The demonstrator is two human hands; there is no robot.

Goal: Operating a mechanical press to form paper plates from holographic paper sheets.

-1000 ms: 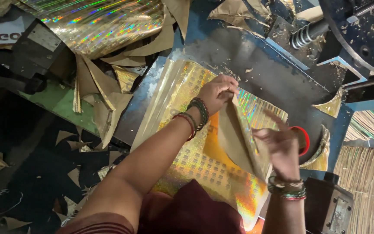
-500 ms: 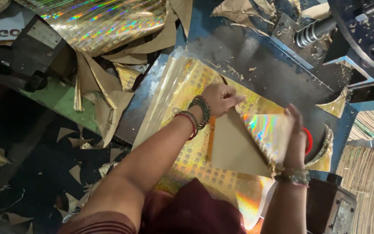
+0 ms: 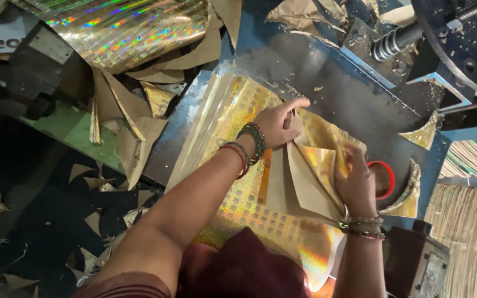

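Note:
A stack of gold holographic sheets (image 3: 224, 127) lies on the blue metal machine bed (image 3: 327, 72). My left hand (image 3: 276, 122), bangles at the wrist, pinches the folded top sheet (image 3: 305, 182) near its upper edge, index finger stretched out. My right hand (image 3: 355, 177) grips the same sheet from the right, crumpling it so its brown paper back shows. The sheet is lifted and folded between both hands.
A red round cap (image 3: 386, 179) sits just right of my right hand. Brown and gold offcuts (image 3: 133, 127) litter the left side and the dark floor. A large holographic sheet (image 3: 122, 27) lies at top left. Machine parts with a spring (image 3: 393, 41) rise at top right.
The top sheet has been folded and gathered further between both hands. My left hand shifted slightly right with its finger extended; my right hand closed tighter on the crumpled sheet.

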